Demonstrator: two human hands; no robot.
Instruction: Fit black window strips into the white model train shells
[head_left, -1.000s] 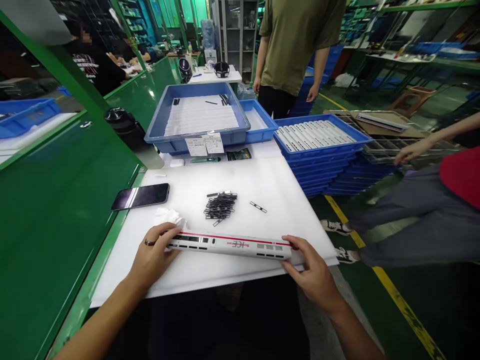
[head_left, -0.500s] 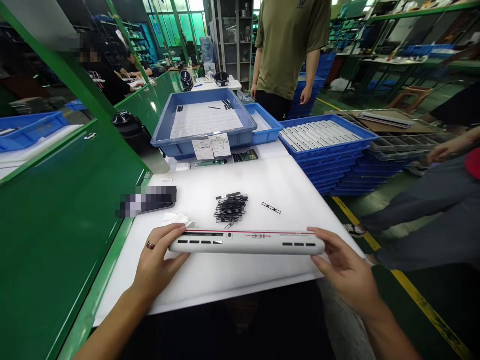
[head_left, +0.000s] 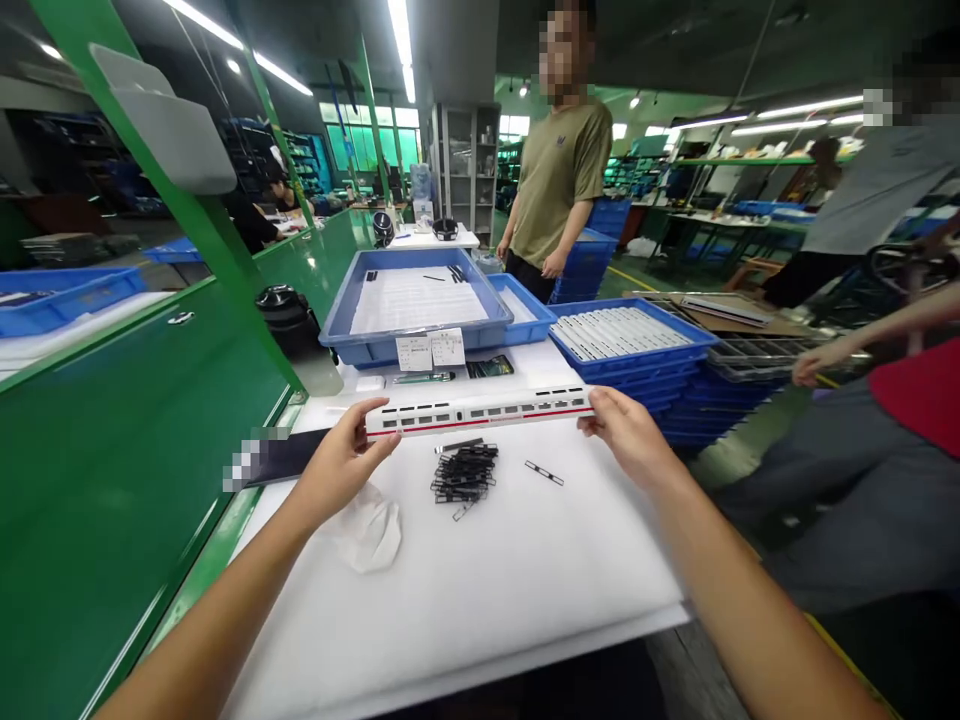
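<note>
Shell of glossy white material, long and shaped like a train car, with a red stripe and rows of windows (head_left: pixel 487 408), spans the centre of the frame, roughly level and seemingly raised over the worktop. The left hand (head_left: pixel 341 465) has its left end pinched between thumb and fingers; the right hand (head_left: pixel 630 432) grips the other end, fingers closed around it. Neither opens wider than the shell's narrow width.

The step in hand looks like holding the piece up with one windowed side in view, perhaps to check it. Any turn or lowering calls for both ends moving together, with light pressure on the printed side.

Just below the shell in the picture, a heaped pile of thin black frames (head_left: pixel 465 474) lies on the white padded worktop (head_left: pixel 480 600), with a single black frame (head_left: pixel 544 473) apart to its right. Crumpled white sheet (head_left: pixel 375 532) lies left of centre. Beyond, right of centre, a blue plastic tray (head_left: pixel 645 361) bears rows of similar white pieces.
</note>
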